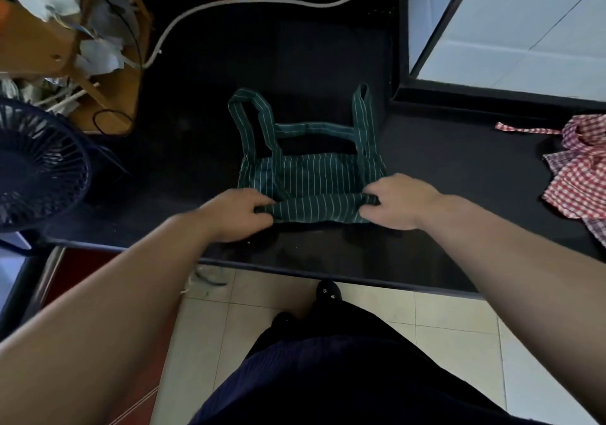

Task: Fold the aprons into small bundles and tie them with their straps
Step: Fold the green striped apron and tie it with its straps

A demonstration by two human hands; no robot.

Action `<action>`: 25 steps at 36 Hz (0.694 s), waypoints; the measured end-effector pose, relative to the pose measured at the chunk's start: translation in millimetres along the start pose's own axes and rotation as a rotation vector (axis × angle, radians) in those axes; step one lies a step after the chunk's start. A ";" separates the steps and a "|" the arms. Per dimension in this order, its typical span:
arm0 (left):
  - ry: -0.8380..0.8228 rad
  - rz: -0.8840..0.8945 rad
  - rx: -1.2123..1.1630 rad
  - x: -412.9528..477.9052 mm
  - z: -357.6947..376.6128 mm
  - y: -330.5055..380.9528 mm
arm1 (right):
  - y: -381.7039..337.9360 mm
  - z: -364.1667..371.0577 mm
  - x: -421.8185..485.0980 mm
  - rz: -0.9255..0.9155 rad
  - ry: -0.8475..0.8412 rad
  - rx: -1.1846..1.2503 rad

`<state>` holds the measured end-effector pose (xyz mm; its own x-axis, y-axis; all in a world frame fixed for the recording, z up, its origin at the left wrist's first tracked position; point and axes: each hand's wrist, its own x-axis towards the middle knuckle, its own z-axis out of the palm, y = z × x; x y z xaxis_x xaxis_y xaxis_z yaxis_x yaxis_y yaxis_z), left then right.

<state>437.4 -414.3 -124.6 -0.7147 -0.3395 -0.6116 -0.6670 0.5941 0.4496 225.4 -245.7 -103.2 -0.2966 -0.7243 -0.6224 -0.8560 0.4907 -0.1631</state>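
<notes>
Both grips are closed on the green striped apron [311, 175]. The left hand [234, 216] pinches the 9 o'clock end of its folded near edge, and the right hand [398, 201] pinches the 3 o'clock end. The apron lies mid-way across the black table [295, 63], with its straps [311, 128] toward 12 o'clock. A red checked apron [577, 175] lies at 3 o'clock, a fan [36, 162] stands at 9, and there is tiled floor [262, 303] at 6.

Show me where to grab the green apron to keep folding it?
Pinch the near folded edge of the green apron at its two ends, coming from the near side. That edge lies as a straight band across the counter, and the straps lie on the far side. The left hand and right hand pinch it there.
</notes>
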 end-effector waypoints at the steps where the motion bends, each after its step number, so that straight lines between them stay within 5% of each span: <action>1: -0.026 -0.025 -0.027 1.2 -6.8 -0.1 | -0.2 -3.3 2.1 0.015 -0.003 -0.006; 5: 0.058 -0.125 0.025 7.2 -19.0 -1.4 | -1.3 -1.2 13.1 0.093 0.103 -0.058; 10: 0.387 -0.219 0.653 18.4 -6.3 9.5 | -3.9 12.9 22.8 0.127 0.235 -0.300; 17: 0.339 -0.087 0.285 14.7 41.5 8.4 | -1.2 35.8 20.7 -0.036 0.101 -0.111; 25: 0.192 -0.022 0.402 6.9 47.4 -5.1 | 3.1 46.7 14.6 -0.076 0.099 -0.137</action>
<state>445.8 -385.1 -162.0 -0.7527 -0.4616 -0.4694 -0.5746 0.8087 0.1261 238.2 -232.2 -148.5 -0.2630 -0.8042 -0.5330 -0.9251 0.3670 -0.0973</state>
